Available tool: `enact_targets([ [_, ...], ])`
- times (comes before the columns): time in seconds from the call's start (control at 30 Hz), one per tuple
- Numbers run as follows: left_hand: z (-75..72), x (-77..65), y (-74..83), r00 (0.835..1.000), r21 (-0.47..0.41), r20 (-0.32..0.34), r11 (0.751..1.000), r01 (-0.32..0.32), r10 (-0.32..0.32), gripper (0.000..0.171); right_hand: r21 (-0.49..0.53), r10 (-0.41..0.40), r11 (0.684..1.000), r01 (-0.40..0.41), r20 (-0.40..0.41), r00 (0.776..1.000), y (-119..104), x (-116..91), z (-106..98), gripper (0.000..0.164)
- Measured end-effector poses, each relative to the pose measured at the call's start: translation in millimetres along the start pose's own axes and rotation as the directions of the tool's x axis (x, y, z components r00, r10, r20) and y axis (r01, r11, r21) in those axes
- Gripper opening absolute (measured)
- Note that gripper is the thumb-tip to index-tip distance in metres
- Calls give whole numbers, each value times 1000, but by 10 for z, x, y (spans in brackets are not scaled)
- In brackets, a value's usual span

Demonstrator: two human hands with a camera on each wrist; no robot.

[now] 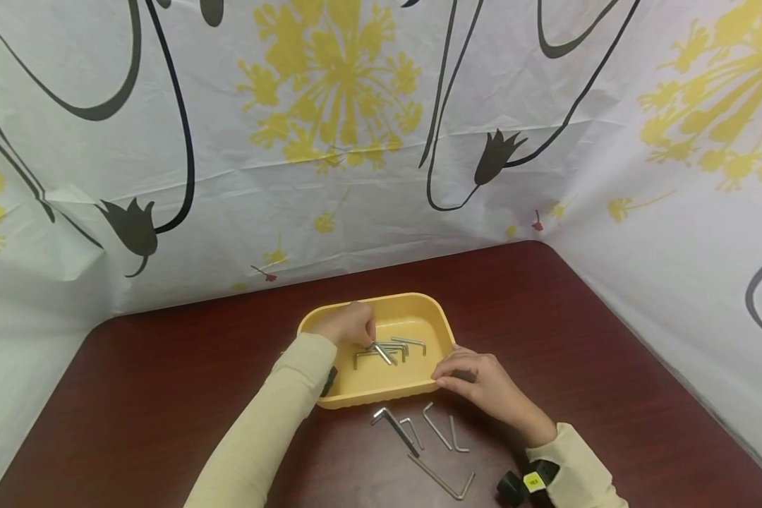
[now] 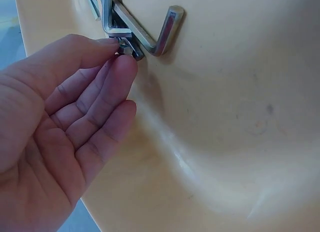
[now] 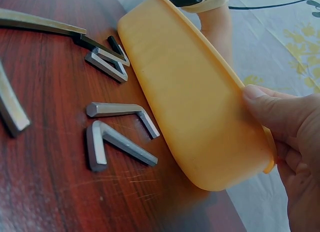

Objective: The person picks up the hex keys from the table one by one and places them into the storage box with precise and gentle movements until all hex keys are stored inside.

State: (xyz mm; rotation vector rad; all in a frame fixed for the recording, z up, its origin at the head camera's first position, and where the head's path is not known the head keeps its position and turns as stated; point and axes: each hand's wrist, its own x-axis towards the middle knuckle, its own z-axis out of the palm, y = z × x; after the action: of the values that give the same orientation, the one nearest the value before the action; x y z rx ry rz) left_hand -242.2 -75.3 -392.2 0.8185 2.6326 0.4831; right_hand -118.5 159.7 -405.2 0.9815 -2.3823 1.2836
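Table, five hex-keys; perhaps another in left hand's pinch, tray in right hand's.

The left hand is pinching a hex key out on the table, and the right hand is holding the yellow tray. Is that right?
Not quite: the left hand is pinching the hex key inside the yellow tray, not out on the table. The head view shows it. The right hand is holding the tray.

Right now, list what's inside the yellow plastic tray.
Several L-shaped silver metal hex keys and the left hand, pinching one; that hand partly covers them, hiding anything beneath.
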Motion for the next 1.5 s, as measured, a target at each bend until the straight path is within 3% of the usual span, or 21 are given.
enact_targets([
  [0.8,-106,-57,-7,995,5,-84,999,-51,51,8,-4,-16,1000,16,-1,1000,-21,4,12,16],
  [1.5,-235,-174,187,989,36,-105,994,-103,106,11,-25,6,1000,-6,-11,1000,-43,-7,2,15],
])
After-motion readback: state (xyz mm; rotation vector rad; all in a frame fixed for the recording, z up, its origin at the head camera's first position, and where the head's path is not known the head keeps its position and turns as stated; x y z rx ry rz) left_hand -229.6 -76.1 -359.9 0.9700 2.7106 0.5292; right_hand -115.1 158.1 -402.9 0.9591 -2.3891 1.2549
